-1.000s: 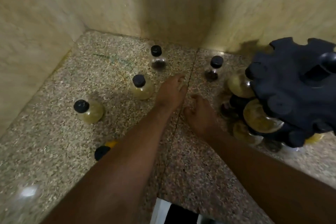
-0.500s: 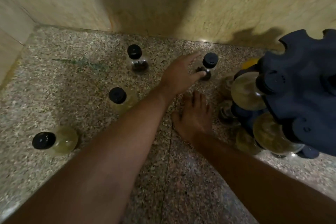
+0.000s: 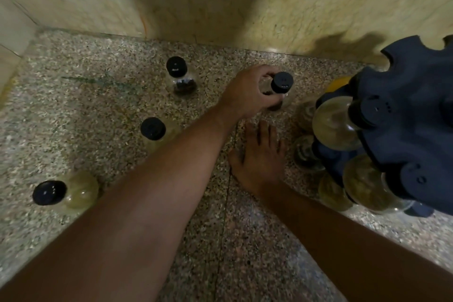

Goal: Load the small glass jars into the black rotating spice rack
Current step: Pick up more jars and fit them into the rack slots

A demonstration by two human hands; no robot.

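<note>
- The black-capped jar (image 3: 279,92) stands on the speckled counter (image 3: 98,110) near the back wall (image 3: 318,7), the left hand (image 3: 247,94) curled around its glass body.
- The black spice rack (image 3: 411,125), partly filled, stands just right.
- The right hand (image 3: 259,157) lies flat, fingers together, between jar and rack.
- Three loose jars (image 3: 153,132) stand leftward, well apart, open counter between.

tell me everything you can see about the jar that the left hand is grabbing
The jar is small, of clear glass, with a black ribbed screw cap that has tiny holes in its top. A little dark spice sits at the bottom. It stands upright on the speckled stone counter, near the back wall and left of the black spice rack. The left hand wraps its body from the left, fingers curled around it.
</note>
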